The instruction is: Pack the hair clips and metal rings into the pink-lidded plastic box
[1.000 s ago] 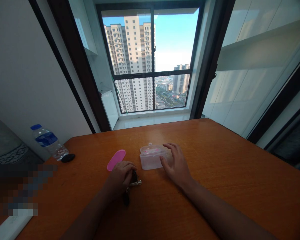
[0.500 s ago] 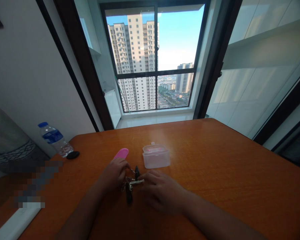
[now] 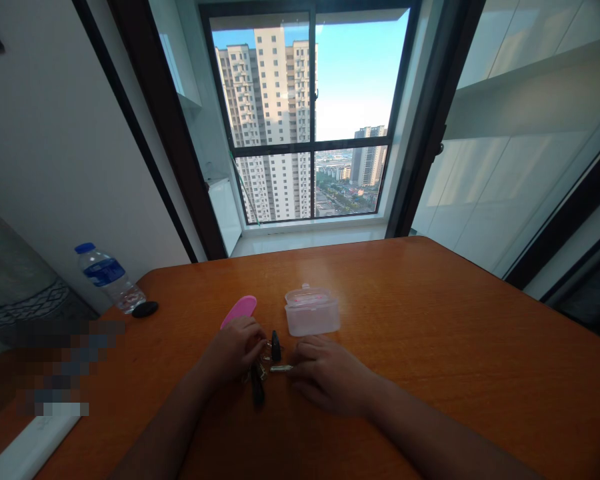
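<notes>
My right hand [image 3: 333,377] pinches one end of a slim silver hair clip [image 3: 280,368], which lies level just above or on the table. My left hand [image 3: 237,350] is closed, its fingertips at a small pile of shiny metal clips [image 3: 264,367]; what they grip, if anything, is hidden. Between the hands lies a black clip [image 3: 276,347], and a longer black clip [image 3: 257,390] points toward me. A pink oval piece [image 3: 240,309], flat and smooth, sticks out behind my left hand. Behind my right hand stands a clear plastic box [image 3: 313,319] with pinkish contents and its lid tilted back.
The brown wooden table [image 3: 430,320] reaches toward a window. At its left edge a water bottle [image 3: 107,277] with a blue cap leans beside a black round object [image 3: 145,309]. A white bar [image 3: 40,437] lies along the left side, partly blurred out.
My right hand has drawn the silver clip slightly away from the pile, to the right. My left hand has shifted a little at the pile.
</notes>
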`<state>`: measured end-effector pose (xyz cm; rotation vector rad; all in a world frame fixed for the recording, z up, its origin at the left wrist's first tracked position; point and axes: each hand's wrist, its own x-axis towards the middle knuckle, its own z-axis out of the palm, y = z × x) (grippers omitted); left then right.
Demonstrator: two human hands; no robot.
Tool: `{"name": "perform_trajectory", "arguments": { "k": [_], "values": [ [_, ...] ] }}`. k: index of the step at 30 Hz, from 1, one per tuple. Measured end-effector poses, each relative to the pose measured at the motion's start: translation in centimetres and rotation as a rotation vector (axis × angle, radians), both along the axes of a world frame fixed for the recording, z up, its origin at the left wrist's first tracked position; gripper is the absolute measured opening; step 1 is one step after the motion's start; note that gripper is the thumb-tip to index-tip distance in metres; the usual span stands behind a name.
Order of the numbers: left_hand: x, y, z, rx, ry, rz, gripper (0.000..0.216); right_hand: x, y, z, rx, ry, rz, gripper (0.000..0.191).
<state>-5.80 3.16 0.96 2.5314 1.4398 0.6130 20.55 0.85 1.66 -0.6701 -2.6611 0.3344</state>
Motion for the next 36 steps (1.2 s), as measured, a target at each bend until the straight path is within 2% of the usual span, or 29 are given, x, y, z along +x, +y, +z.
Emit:
{"name": "perform_trajectory", "arguments": {
  "k": [7,11,15,19,26,31,36],
  "values": [
    [0.3,0.0,-0.2,0.061,0.023,0.011,0.018,0.2,0.3,-0.2,0.042,0.022,-0.077,0.013],
    [0.5,0.0,-0.7,0.070,-0.003,-0.058,0.027,0.1,0.1,-0.2,0.059,0.041,-0.110,0.010],
    [0.6,0.2,-1.4,0.031,0.003,-0.150,0.033,0.0,0.0,-0.1,0.078,0.024,-0.081,0.010],
    [0.7,0.4,-1.2,-0.020,0.051,-0.199,0.034,-0.1,0.0,-0.1,0.092,0.014,-0.062,0.011],
    [0.8,0.2,0.1,-0.047,0.030,-0.159,0.022,-0.1,0.0,-0.1,0.073,0.040,-0.040,0.013],
    [0.7,0.0,0.4,-0.042,0.045,-0.108,0.012,-0.1,0.1,-0.3,0.072,0.064,-0.019,0.014],
    [0.3,0.1,0.7,0.029,0.040,-0.059,0.017,-0.1,0.1,-0.3,0.058,0.064,-0.014,0.013]
  ]
}}
